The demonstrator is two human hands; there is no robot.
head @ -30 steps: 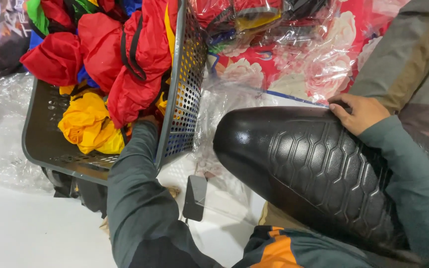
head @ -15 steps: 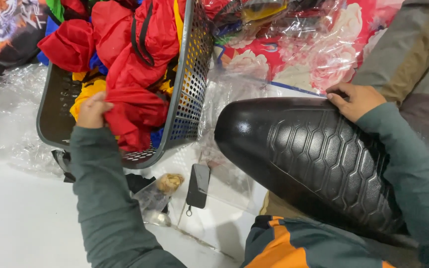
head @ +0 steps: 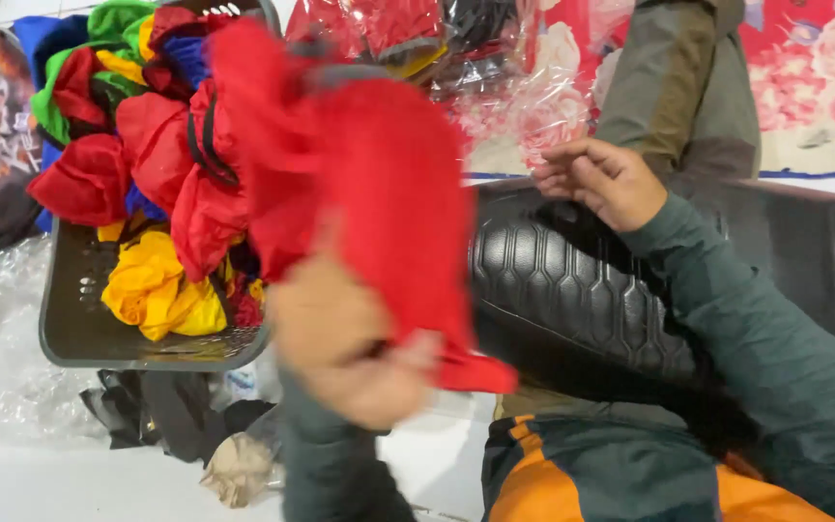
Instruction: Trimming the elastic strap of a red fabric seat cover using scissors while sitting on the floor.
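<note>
Gripping a red cloth [head: 379, 193], the left hand [head: 340, 348] was closed on its lower edge, the cloth raised, blurred, in front of a grey basket [head: 79, 329] of coloured cloths [head: 152, 290]. The right hand [head: 601, 179], fingers loosely curled, rested on a black seat [head: 572, 280].

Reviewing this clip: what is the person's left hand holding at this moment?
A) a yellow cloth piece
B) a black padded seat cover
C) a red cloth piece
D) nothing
C: the left hand grips a red cloth piece raised in front of the grey basket, while the right hand rests on the black padded cover.
</note>
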